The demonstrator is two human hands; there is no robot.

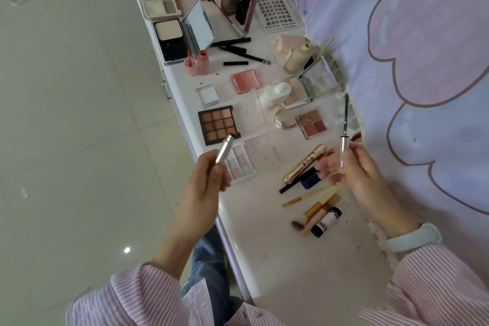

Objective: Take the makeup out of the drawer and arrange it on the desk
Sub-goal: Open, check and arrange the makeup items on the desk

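Nearest to me are my striped pink sleeves, one low on each side, with a pale wristband (414,237) on the right wrist. My left hand (209,180) is curled round a silver mascara tube (224,149), its open mouth tilted up and away over the near edge of the desk (277,259). My right hand (354,172) pinches the silver handle of the mascara wand (344,132) between thumb and fingertips, brush end pointing up; the remaining fingers are blurred. Tube and wand are well apart, both held above the desk.

Between my hands lie a gold mascara (304,164), a black pencil, thin brushes and a small black-and-white tube (326,222). Further along the white desk sit open palettes: a brown nine-pan palette (218,124) just beyond the silver tube, a pale shimmer palette (240,163) beside my left hand, a red-toned four-pan palette (312,120), and a peach blush (246,81). At the far end I see a powder compact with mirror (182,37), a lash tray (277,9) and several bottles. A pink cartoon cloth (423,61) hangs along the right.
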